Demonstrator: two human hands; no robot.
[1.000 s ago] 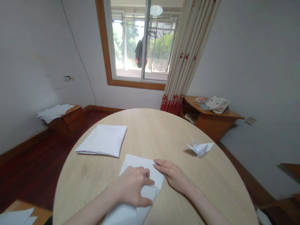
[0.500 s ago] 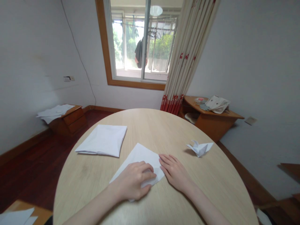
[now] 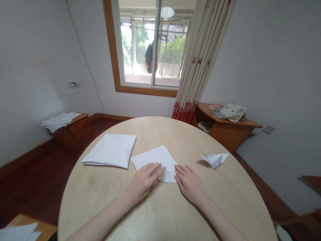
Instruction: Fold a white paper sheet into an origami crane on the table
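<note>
A folded sheet of white paper (image 3: 157,155) lies flat on the round wooden table in front of me, one corner pointing away. My left hand (image 3: 144,180) rests over its near edge, fingers stretched across the paper and hiding part of it. At the paper's right corner, my right hand (image 3: 189,184) lies flat with extended fingertips touching the edge. Neither hand grips it. Off to the right stands a white origami bird (image 3: 214,159), apart from my right hand. Farther left sits a stack of folded white paper (image 3: 110,150).
The round table (image 3: 160,214) has a curved edge. Beyond it on the right, a corner desk (image 3: 230,129) bears a cloth bag (image 3: 233,112). A low drawer cabinet (image 3: 77,127) with papers stands at the left wall, and more sheets (image 3: 18,232) lie at lower left.
The paper has turned clockwise and moved away from me, so its near part no longer reaches the table's front. My left hand has shifted forward, its fingers straighter. The right hand has barely moved.
</note>
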